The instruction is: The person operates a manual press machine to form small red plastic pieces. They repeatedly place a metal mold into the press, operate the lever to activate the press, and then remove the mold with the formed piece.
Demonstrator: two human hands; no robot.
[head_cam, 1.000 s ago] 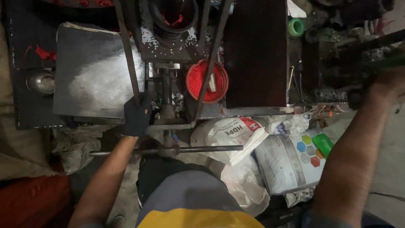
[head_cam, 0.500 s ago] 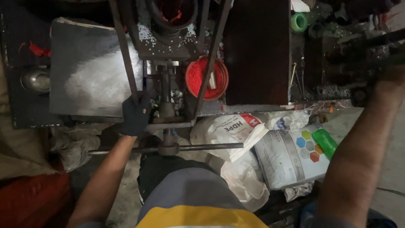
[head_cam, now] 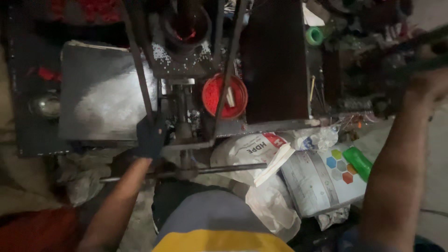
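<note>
My left hand (head_cam: 150,136), in a dark glove, grips the lower end of a slanted metal rod (head_cam: 138,70) on a hand-worked machine (head_cam: 183,107), just beside its central shaft. My right hand (head_cam: 431,81) is raised at the far right, closed around a dark lever bar (head_cam: 396,51); it is blurred. A red round container (head_cam: 225,95) holding a small pale stick sits right of the shaft. Above it a dark hopper (head_cam: 186,28) glows red inside, with white granules scattered around its base.
A grey metal tray (head_cam: 100,100) lies left of the machine. A horizontal crossbar (head_cam: 186,171) runs below it. White printed sacks (head_cam: 254,151) and a bag with coloured hexagons (head_cam: 326,177) lie at lower right. A green roll (head_cam: 316,35) sits at the top.
The view has shifted slightly. My left hand stays on the rod; my right arm has moved a little higher on the lever.
</note>
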